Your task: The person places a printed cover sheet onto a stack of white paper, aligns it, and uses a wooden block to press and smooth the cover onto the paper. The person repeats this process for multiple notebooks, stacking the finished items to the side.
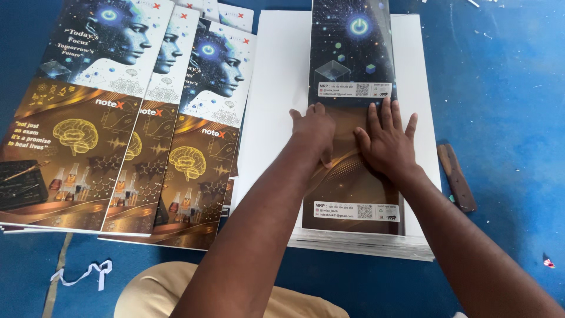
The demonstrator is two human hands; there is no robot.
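1. Nearest the camera is a beige-clothed knee (pixel 176 291), below the white paper stack (pixel 265 88), on the blue floor (pixel 506 88).
2. Left of the stack, several printed cover sheets (pixel 88 118) lie fanned and overlapping, and a white paper scrap (pixel 82 274) lies below them.
3. On the stack lies one dark printed cover strip (pixel 352 59), about at its middle.
4. The left hand (pixel 315 129) presses on the strip with fingers curled, half closed; it grips nothing.
5. The right hand (pixel 385 141) lies flat just beside it, fingers spread wide open, also holding nothing.
6. Right of the stack, a brown-handled tool (pixel 456 176) rests on the floor.
7. Risk, as I judge: if the hands push unevenly, the strip may slide askew on the smooth stack or get a crease.
8. Hidden: both hands cover the middle of the strip, the top edges of the fanned sheets are cut off, and I cannot tell what kind of tool it is.
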